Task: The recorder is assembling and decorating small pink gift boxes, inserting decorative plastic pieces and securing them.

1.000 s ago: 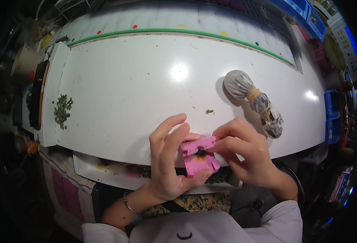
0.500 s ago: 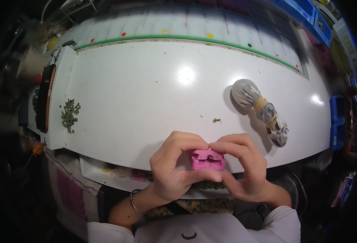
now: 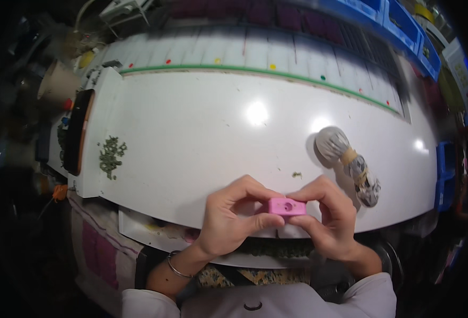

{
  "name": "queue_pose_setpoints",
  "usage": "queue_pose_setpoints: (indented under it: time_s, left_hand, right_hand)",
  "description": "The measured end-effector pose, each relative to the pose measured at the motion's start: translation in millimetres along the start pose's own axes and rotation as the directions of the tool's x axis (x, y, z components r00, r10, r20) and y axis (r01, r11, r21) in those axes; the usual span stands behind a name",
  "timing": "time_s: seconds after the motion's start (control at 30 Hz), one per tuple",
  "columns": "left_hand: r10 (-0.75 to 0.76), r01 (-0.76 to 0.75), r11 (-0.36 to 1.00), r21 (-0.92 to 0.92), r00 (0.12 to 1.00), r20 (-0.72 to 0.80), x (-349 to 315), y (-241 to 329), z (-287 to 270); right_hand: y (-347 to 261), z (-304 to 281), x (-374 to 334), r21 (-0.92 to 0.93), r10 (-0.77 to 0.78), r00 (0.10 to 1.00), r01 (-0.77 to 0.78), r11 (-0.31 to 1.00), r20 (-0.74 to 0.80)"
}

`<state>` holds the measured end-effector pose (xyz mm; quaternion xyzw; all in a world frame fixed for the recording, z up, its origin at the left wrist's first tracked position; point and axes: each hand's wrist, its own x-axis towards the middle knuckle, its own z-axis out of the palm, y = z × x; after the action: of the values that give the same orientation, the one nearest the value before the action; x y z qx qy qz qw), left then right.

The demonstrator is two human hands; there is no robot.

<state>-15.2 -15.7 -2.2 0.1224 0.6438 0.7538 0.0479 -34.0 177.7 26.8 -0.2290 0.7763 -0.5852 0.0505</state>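
A small pink block, perhaps a rubber mould [image 3: 287, 208], is held level over the table's near edge, with a round hole in the side that shows. My left hand [image 3: 236, 212] grips its left end between thumb and fingers. On the right end my right hand [image 3: 329, 214] pinches it the same way. Whatever lies inside the block is hidden. Beyond my right hand a cloth-wrapped bundle [image 3: 345, 159] tied with tan bands lies on the white table [image 3: 202, 122]. A small green bit [image 3: 297, 175] rests beside the bundle.
At the left lies a pile of small green pieces [image 3: 111, 157], near a dark phone-like slab [image 3: 79, 132] against a raised ledge. A green strip [image 3: 218, 67] with coloured dots edges the table's far side. Blue bins [image 3: 403, 26] stand at the far right. A drawer [image 3: 154, 233] sits below the near edge.
The pink block's two halves, parted before with a gap between them, are now pressed together and turned to show the holed side. The whole view has shifted slightly.
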Motion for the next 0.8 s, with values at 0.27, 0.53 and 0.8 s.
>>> queue_pose_setpoints:
  time_s: [0.27, 0.53, 0.8]
  left_hand:
    - [-0.505, 0.555, 0.805, -0.212, 0.827, 0.249, 37.6, 53.3, -53.7]
    - [-0.041, 0.445, 0.746, 0.495, 0.773, -0.633, 165.4, 89.7, -226.5]
    - [0.238, 0.692, 0.179, 0.7, 0.659, -0.713, 210.8, 62.8, -291.5]
  right_hand:
    - [1.8, 3.1, 31.7, -0.278, -0.102, 0.994, 0.092, 0.956, -0.023]
    - [21.1, 18.0, 28.6, -0.568, -0.06, 0.981, 0.157, 0.808, 0.186]
    - [9.9, 20.4, 34.0, -0.577, -0.019, 0.957, 0.191, 0.794, 0.29]
